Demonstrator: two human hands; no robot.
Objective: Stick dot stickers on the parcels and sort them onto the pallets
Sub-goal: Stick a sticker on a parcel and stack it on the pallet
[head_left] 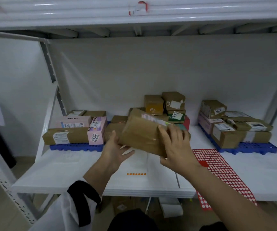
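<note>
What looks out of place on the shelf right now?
The red sticker sheet lies slanted on the shelf, its near end hanging past the front edge, so it might slide off. The parcel is tilted only because the right hand grips it and the left hand props it. Nothing else stands out.

left hand [116, 151] open, right hand [177, 147] gripping

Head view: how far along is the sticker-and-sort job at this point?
Done: many parcels sit stacked on the left pallet and right pallet, more in the middle. In hand: the brown parcel, gripped by the right hand and propped by the left hand above the shelf; no dot on it is discernible. Left: placing it; orange dots and the red sticker sheet lie ready.
</note>
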